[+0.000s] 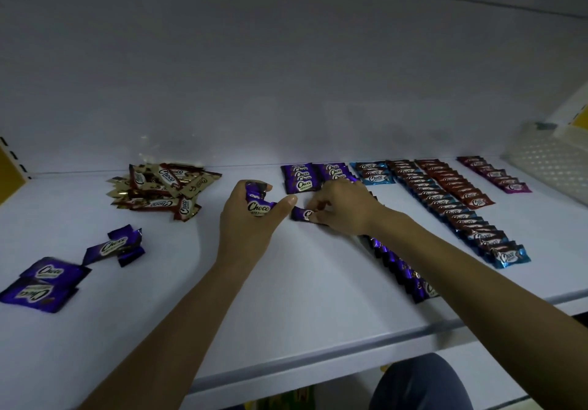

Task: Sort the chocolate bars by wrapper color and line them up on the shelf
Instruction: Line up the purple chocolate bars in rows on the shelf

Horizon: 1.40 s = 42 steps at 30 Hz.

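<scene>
My left hand (246,218) grips a small stack of purple bars (258,203) above the middle of the white shelf (302,282). Just to its right, my right hand (342,207) pinches one purple bar (302,214) lying on the shelf. Behind it stand two short rows of purple bars (313,174). A longer purple row (401,271) runs under my right forearm toward the front edge. Loose purple bars (119,245) and another purple cluster (43,284) lie at the left. A heap of gold bars (162,188) sits at the back left.
Rows of blue bars (451,215), red bars (458,183) and magenta bars (499,174) fill the right side, with a short blue row (372,172) at the back. A clear dimpled bin (550,161) stands at the far right. The shelf's front edge (318,374) runs below my forearms.
</scene>
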### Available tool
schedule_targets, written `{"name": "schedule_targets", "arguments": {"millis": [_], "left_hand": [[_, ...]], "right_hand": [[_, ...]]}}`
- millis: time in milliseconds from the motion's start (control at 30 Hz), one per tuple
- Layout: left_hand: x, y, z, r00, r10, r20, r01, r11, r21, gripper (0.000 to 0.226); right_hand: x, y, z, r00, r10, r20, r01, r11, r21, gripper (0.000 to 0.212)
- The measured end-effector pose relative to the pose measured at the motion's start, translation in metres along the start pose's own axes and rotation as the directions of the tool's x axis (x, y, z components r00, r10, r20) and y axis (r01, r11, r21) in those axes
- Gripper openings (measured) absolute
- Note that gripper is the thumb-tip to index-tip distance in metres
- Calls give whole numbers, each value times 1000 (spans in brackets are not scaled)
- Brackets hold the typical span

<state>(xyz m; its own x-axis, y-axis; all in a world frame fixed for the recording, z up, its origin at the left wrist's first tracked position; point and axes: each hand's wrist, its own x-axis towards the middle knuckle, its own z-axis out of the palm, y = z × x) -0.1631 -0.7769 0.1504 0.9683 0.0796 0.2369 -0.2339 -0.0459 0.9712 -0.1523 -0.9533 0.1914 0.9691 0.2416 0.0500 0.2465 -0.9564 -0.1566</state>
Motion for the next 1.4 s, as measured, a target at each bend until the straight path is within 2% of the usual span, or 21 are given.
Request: {"name": "schedule_targets", "arguments": {"millis": [100, 200, 300, 567, 733, 1400], "left_hand": [[-1, 1, 0, 1000, -4, -5, 4, 1000, -8, 37], [-1, 2, 0, 1000, -6, -4, 6, 1000, -7, 52], [-1, 2, 0, 1000, -1, -18, 1, 1000, -7, 58], [-1, 3, 1, 1000, -19, 0, 19, 999, -42, 55], [-1, 3, 1, 1000, -22, -9, 22, 999, -30, 37], [-2, 6, 2, 1000, -4, -2, 3, 1000, -19, 51]], "right_hand": [[3, -4, 0, 998, 16, -66, -15, 1000, 11, 14], [13, -10, 5, 982, 48, -183, -63, 995, -80, 15], [25, -12, 9, 972, 61, -227, -98, 983, -155, 14], [38, -6, 7, 974, 78, -213, -124, 970, -210, 19], [41, -4, 5, 980, 45, -193, -90, 968, -233, 19], [39, 2, 9, 973, 18, -230, -83, 958, -275, 19]]}}
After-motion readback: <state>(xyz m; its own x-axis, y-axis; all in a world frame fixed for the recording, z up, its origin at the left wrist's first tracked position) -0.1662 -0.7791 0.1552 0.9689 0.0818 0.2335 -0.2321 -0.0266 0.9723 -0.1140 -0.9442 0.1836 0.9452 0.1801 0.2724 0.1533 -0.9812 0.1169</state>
